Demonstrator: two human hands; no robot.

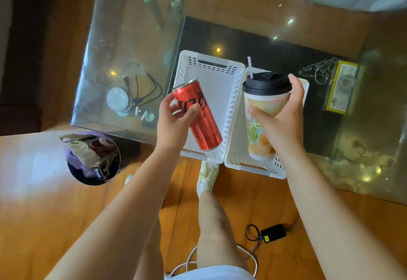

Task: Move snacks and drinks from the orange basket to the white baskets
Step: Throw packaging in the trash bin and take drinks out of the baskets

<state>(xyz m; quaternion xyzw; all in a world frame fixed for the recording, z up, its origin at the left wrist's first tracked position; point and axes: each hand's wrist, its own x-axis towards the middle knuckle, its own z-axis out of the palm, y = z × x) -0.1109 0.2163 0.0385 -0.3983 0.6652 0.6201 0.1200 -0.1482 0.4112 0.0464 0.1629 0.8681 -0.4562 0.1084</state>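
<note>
My left hand (174,117) grips a red can (199,115), tilted, above the left white basket (220,68). My right hand (280,114) holds a lidded cup (263,112) with a straw (250,68) over the right white basket (253,167). The orange basket isn't in view. Risks, I judge: can slips from my fingertip grip and dents; cup tips on landing and leaks; both baskets overhang the glass table (114,37) edge and could slide off.

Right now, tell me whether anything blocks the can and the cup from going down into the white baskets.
Nothing visible does. The left hand holds the red can over the left white basket, the right hand holds the lidded cup over the right white basket, and the visible basket floors look bare.
</note>
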